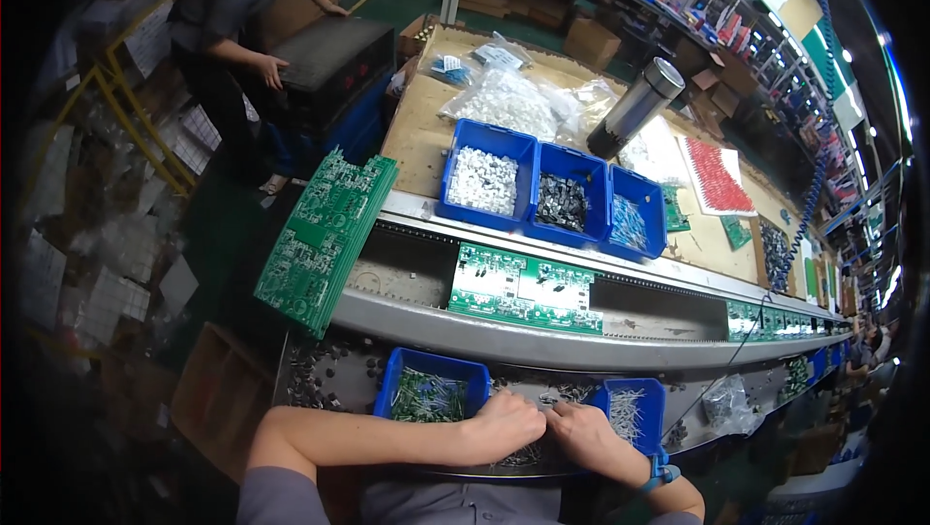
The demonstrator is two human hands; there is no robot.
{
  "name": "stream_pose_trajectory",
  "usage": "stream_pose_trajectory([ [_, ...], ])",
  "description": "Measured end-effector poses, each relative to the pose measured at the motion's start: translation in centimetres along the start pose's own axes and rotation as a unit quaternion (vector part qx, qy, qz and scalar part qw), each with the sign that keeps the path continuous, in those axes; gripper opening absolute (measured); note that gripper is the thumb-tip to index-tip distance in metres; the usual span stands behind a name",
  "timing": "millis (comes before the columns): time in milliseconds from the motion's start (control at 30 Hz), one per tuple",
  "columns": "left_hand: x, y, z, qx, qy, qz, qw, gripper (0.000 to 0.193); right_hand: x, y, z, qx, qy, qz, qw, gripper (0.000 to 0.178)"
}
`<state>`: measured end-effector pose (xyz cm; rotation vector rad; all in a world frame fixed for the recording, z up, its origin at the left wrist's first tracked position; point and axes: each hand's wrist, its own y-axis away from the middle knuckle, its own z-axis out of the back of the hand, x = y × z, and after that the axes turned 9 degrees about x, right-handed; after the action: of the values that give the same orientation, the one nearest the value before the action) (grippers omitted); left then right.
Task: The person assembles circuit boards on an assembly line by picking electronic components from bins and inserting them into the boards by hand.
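My left hand (509,425) and my right hand (584,433) meet over a dark metal tray, fingers curled in and fingertips nearly touching. Whatever they pinch is too small or hidden to make out. Beside my left hand is a blue bin (386,391) of green parts with thin wire leads (426,395). Just right of my right hand stands a second blue bin (656,407), with pale, long-leaded parts (626,413) in it. Loose small leaded components (567,393) lie in the tray around my fingers. Beyond it, a green circuit board (524,290) rests on the conveyor rails.
A stack of green circuit boards (325,239) leans at the line's left end. Three blue bins hold white parts (482,181), black parts (562,202) and blue parts (629,223). Behind them stand a steel flask (636,108) and bagged white parts (509,101). A person (228,36) handles a dark crate (334,60).
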<state>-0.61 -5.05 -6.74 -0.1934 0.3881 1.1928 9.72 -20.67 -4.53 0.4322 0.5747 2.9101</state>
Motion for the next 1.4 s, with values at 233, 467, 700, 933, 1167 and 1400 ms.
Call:
stream_pose_trajectory([
  [233, 0.2, 0.0, 0.4, 0.021, 0.036, -0.019, 0.999, 0.007, -0.2, -0.1, 0.3, 0.011, 0.001, 0.014, 1.0, 0.012],
  [467, 1.5, 0.0, 4.3, 0.012, 0.144, -0.04, 0.989, 0.018, -0.8, -0.1, -0.6, -0.008, 0.03, 0.025, 0.999, 0.013],
  [700, 8.7, 0.5, 9.5, -0.173, 0.234, 0.098, 0.952, 0.012, -0.2, -0.1, 1.1, 0.014, 0.033, 0.033, 0.999, 0.011],
  [933, 13.1, 1.2, 10.6, -0.235, 0.177, 0.219, 0.93, 0.011, -0.4, 0.2, 0.6, -0.01, -0.02, 0.03, 0.999, 0.011],
  [1167, 13.9, 0.6, 8.5, -0.261, 0.008, 0.214, 0.941, 0.008, -0.3, 0.1, 0.3, -0.066, -0.014, 0.034, 0.997, 0.013],
  [1400, 14.2, 0.1, 7.5, -0.253, -0.08, 0.191, 0.945, 0.007, -0.4, 0.3, 0.1, -0.068, -0.015, 0.034, 0.997, 0.012],
])
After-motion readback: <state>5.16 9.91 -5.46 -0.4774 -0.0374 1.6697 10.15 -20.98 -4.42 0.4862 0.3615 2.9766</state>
